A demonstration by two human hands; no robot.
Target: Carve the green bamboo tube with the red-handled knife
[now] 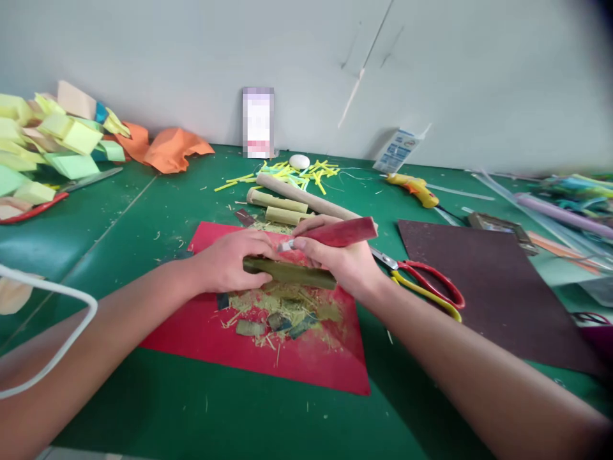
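A dark green bamboo piece [297, 273] lies crosswise over the red sheet [330, 367], its left end between the thumb and fingers of my left hand [239, 259]. My right hand [342, 259] is closed round a red-handled tool [342, 232]. A short pale metal part sticks out of its front, close to my left fingertips; its exact shape is blurred. Under the bamboo, shavings and dark green chips [251, 328] are scattered on the sheet. Just beyond my hands rest two short bamboo pieces [282, 202] and a long wooden stick [311, 199].
Scissors [431, 284] with red and yellow handles lie right of my right hand, partly over a dark brown sheet [488, 287]. Farther back are a yellow glue gun [414, 188], yellow strips [239, 181] and a propped phone [258, 121]. Folded paper pieces [57, 137] heap at left.
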